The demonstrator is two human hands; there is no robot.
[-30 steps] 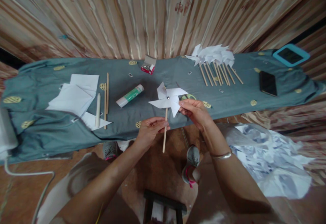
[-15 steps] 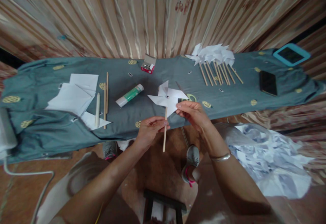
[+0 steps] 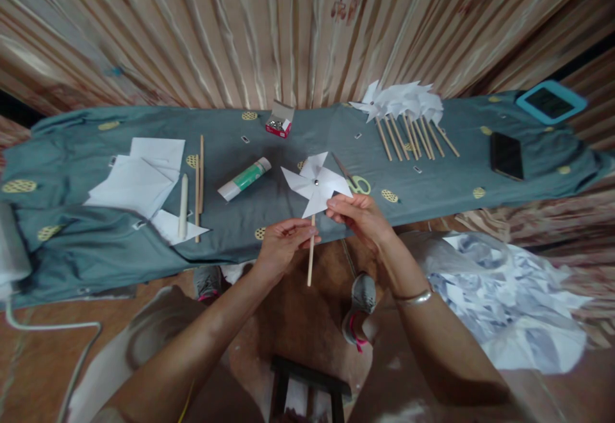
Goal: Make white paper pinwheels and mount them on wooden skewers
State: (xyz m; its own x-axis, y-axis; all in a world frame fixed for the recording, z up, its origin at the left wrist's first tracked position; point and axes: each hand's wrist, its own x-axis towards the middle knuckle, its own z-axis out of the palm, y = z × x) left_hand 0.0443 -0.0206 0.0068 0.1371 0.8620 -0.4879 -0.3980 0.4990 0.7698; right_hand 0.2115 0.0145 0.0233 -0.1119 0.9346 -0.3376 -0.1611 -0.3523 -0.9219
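Note:
A white paper pinwheel [image 3: 314, 182], with a shiny pin at its centre, is held up over the table's front edge. Its thin wooden stick is pinched in my left hand [image 3: 286, 243], below the paper blades. My right hand [image 3: 356, 215] has its thumb and fingers closed at the lower right blade. Behind that hand lies a pair of scissors [image 3: 359, 184] with light green handles. A glue stick [image 3: 245, 179] with a green label rests to the left. Further back stands an open red and white box [image 3: 278, 125] of metal pins.
Several finished pinwheels [image 3: 406, 106] lie at the back right, near a black phone [image 3: 507, 156] and a blue-framed device [image 3: 551, 101]. On the left are white paper sheets [image 3: 137, 182], a white candle-like stick [image 3: 183, 205] and two wooden sticks [image 3: 201, 173]. A bag of paper scraps [image 3: 514, 301] sits lower right.
The pinwheel's blades have turned about the pin. My right hand has shifted slightly left and down along with a blade, uncovering the scissors' handles. My left hand stays on the stick.

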